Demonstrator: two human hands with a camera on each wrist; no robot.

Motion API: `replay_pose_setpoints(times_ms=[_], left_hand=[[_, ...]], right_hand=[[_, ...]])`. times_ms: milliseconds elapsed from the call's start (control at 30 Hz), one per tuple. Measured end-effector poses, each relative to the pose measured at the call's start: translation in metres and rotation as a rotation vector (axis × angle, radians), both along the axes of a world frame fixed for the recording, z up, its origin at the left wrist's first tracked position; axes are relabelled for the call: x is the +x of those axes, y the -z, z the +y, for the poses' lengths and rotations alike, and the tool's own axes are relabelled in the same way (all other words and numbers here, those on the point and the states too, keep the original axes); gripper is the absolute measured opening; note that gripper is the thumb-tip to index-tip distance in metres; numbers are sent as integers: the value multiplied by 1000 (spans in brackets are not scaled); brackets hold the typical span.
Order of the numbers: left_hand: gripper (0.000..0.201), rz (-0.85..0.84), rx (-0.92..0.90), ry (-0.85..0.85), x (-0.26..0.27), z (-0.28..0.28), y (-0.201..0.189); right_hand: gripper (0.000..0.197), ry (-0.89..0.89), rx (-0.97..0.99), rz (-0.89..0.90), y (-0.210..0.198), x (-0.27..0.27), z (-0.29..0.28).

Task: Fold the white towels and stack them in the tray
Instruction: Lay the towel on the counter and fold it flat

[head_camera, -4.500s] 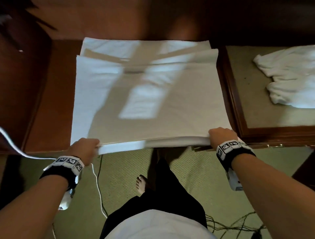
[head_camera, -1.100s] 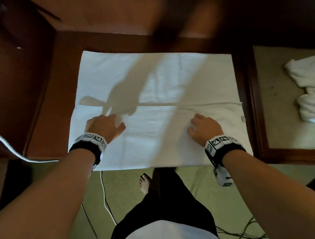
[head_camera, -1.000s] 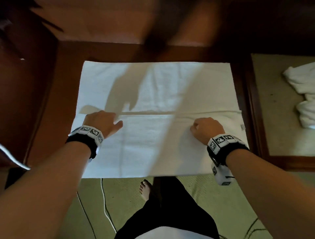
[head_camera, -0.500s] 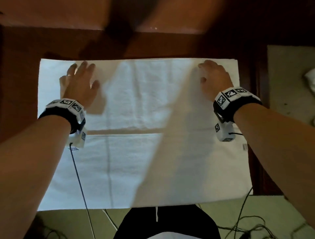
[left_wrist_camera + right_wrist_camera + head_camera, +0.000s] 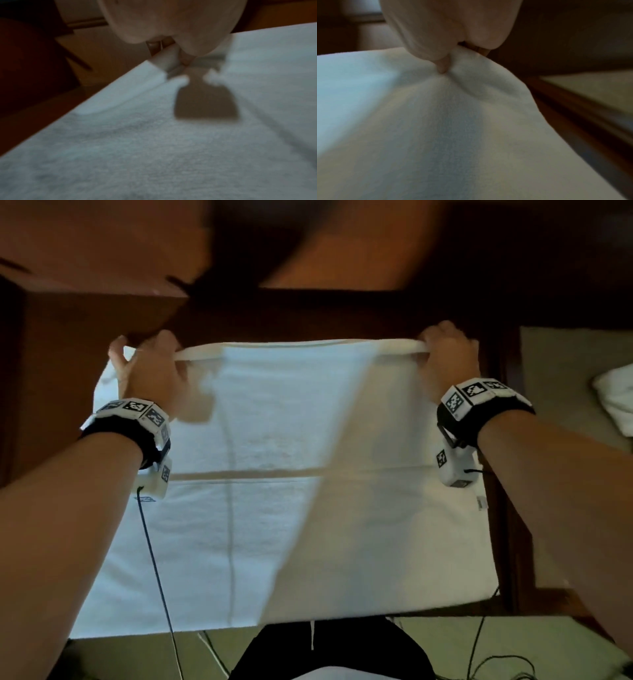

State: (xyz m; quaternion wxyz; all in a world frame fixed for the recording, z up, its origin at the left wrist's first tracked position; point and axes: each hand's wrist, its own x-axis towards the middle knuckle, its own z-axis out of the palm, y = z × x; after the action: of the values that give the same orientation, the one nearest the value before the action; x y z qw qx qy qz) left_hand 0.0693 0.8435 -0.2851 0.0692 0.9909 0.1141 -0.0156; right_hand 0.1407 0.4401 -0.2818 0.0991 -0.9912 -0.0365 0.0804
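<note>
A large white towel (image 5: 274, 525) lies spread over the dark wooden table (image 5: 61, 364), with a fold line running across its middle. My left hand (image 5: 150, 364) pinches the towel's far left corner and my right hand (image 5: 445, 354) pinches its far right corner. The far edge is raised off the table between them. In the left wrist view the fingers (image 5: 169, 59) grip the towel (image 5: 154, 148) at its edge. The right wrist view shows my thumb (image 5: 442, 67) pressed into bunched towel cloth (image 5: 436, 135). A wooden tray (image 5: 510, 508) with a beige floor stands to the right.
Crumpled white towels (image 5: 616, 402) lie in the tray at the right edge. Wood panelling (image 5: 102, 251) rises behind the table. Cables (image 5: 479, 655) trail on the green carpet (image 5: 513, 642) below the table's near edge, by my dark trousers (image 5: 329, 648).
Both hands went from lying on the far part of the towel to pinching its far corners, and the far edge has lifted off the table.
</note>
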Motion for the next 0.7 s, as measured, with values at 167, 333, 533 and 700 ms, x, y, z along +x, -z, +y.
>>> replay_pose_setpoints(times_ms=[167, 333, 533, 700], left_hand=[[14, -131, -148, 53, -2, 7, -53], [15, -167, 128, 256, -39, 26, -86], [18, -275, 245, 321, -155, 30, -73], [26, -130, 187, 414, -271, 21, -12]], right_hand=[[17, 80, 100, -96, -62, -5, 3], [12, -16, 49, -98, -85, -50, -2], [13, -101, -19, -110, -63, -151, -18], [28, -105, -100, -118, -17, -261, -40]])
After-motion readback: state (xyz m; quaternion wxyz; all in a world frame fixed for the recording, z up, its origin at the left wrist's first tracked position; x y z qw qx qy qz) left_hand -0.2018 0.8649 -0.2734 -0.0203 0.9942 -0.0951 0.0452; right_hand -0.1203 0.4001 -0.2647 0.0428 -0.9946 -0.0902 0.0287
